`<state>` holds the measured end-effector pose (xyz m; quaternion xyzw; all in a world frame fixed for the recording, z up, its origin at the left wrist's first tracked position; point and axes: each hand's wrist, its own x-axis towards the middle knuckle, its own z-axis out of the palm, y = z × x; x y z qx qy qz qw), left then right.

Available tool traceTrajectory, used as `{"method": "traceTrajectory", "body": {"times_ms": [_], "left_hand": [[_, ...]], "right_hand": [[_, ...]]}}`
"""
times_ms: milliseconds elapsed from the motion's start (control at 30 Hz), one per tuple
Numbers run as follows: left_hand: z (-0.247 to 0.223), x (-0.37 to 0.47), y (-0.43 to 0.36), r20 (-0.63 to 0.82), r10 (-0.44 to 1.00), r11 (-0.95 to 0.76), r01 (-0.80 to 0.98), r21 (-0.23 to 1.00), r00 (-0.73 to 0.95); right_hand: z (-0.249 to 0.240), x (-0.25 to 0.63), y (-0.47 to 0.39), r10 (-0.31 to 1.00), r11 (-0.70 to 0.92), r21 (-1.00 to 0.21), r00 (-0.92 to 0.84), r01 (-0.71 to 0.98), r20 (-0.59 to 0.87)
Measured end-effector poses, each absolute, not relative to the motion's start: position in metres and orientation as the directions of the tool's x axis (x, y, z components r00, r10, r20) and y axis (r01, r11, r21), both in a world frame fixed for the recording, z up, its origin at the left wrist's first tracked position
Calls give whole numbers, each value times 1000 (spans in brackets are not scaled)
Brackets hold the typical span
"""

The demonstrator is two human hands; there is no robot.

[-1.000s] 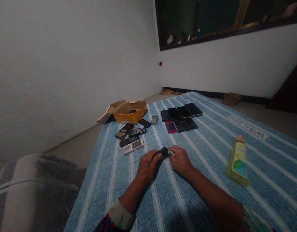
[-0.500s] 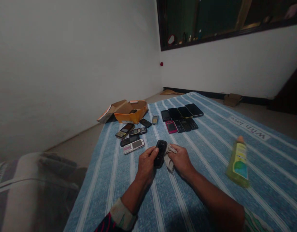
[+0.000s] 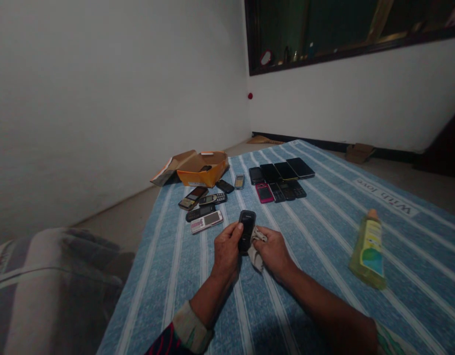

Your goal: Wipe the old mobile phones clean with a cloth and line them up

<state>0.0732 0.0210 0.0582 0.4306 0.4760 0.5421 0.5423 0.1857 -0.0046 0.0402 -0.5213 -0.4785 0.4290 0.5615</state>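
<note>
A black phone (image 3: 247, 230) is upright in my left hand (image 3: 226, 247), which grips its left edge with the thumb on the front. My right hand (image 3: 274, 251) pinches a pale crumpled cloth (image 3: 256, 254) against the phone's lower right edge. Beyond, to the left, lie several keypad phones, among them a white and pink one (image 3: 206, 222). To the right, two rows of phones lie side by side, with a pink one (image 3: 264, 193) at the near left and a large black one (image 3: 300, 167) at the far right.
An open orange box (image 3: 203, 176) with a phone inside stands at the far left of the blue striped cloth (image 3: 168, 305). A bottle of yellow-green liquid (image 3: 368, 254) lies on the right. Grey fabric (image 3: 46, 291) is at the left.
My right hand and the cloth have shifted slightly lower and left along the phone's edge. The phone is a little more upright. The whole view has moved slightly.
</note>
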Motion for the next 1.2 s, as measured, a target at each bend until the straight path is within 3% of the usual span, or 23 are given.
{"method": "traceTrajectory", "body": {"times_ms": [200,367,667,767,867,1000,1100,1200], "left_hand": [[55,69,24,-31,998,17,-249,968,-49],[54,72,20,-34,998,19,-284,959,-46],[55,73,18,-75,997,73,-234,970,0],[61,73,15,16,1000,-17,-123,992,-11],[67,74,11,92,996,-92,0,996,-13],[68,74,8,121,991,-111,151,982,-58],[62,73,10,83,993,-73,118,990,-85],[58,71,14,38,995,-41,-34,999,-97]], "right_hand": [[39,178,-12,998,-57,-989,31,-136,-62],[41,180,-12,996,-83,-950,-11,-300,-84],[36,187,-7,991,-132,-926,-51,-353,-122],[35,190,-5,996,-84,-966,-9,-245,-84],[36,191,-6,1000,6,-999,12,-33,6],[35,187,-11,985,156,-959,37,239,169],[33,185,-14,955,250,-851,30,462,296],[32,185,-16,927,328,-731,-55,599,370]]}}
